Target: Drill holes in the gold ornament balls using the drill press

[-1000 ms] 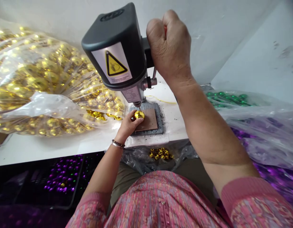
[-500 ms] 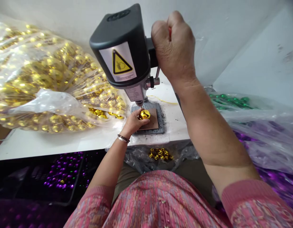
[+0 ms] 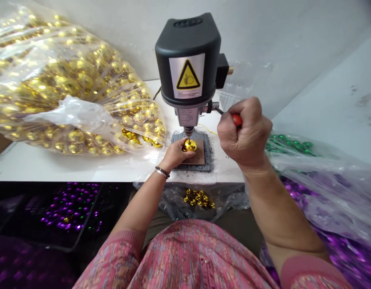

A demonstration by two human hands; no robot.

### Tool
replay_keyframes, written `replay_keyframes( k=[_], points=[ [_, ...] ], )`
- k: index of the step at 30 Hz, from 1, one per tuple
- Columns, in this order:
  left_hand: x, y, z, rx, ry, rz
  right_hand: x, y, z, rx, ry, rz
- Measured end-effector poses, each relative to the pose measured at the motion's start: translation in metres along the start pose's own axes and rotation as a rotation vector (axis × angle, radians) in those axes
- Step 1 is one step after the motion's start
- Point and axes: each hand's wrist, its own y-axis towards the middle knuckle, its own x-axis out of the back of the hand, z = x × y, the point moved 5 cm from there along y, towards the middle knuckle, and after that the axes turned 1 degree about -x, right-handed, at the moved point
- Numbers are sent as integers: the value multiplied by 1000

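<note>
A small bench drill (image 3: pixel 188 60) with a black head and a yellow warning label stands at the centre of the white table (image 3: pixel 47 170). My left hand (image 3: pixel 173 155) grips a shiny gold ball (image 3: pixel 189 145) on a brown pad (image 3: pixel 197 158), which lies on the drill's grey base plate (image 3: pixel 191 138). The drill bit (image 3: pixel 188 136) meets the top of the ball. My right hand (image 3: pixel 245 132) is closed around the red-tipped feed lever (image 3: pixel 237 119) at the drill's right side.
A large clear bag of gold balls (image 3: pixel 73 88) fills the table's left side. Below the front edge, loose gold balls (image 3: pixel 199 198) lie on plastic. A black tray of purple balls (image 3: pixel 67 208) is at lower left; bagged green and purple balls (image 3: pixel 308 176) are at right.
My right hand has swung down and toward me with the lever. The drill head now appears central in the view, and the bit has come down onto the gold ball.
</note>
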Motion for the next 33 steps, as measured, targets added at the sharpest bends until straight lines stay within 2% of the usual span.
replay_keyframes(
  k=[6, 12, 20, 25, 30, 33],
  points=[
    [0, -1, 0, -19, 34, -21, -7, -18, -8, -38, -48, 37],
    [1, -3, -1, 29, 102, -53, -8, -31, -9, 54, -70, -99],
    [0, -3, 2, 3, 131, -31, -13, -41, -6, 116, -40, -270],
    [-1, -1, 5, 9, 131, -38, -16, -44, -6, 120, 12, -322],
    [-1, -1, 6, -2, 117, -51, -21, -50, -13, 29, -5, -356],
    [-1, -2, 4, -13, 106, -36, -25, -58, -14, 50, 17, -348]
  ],
)
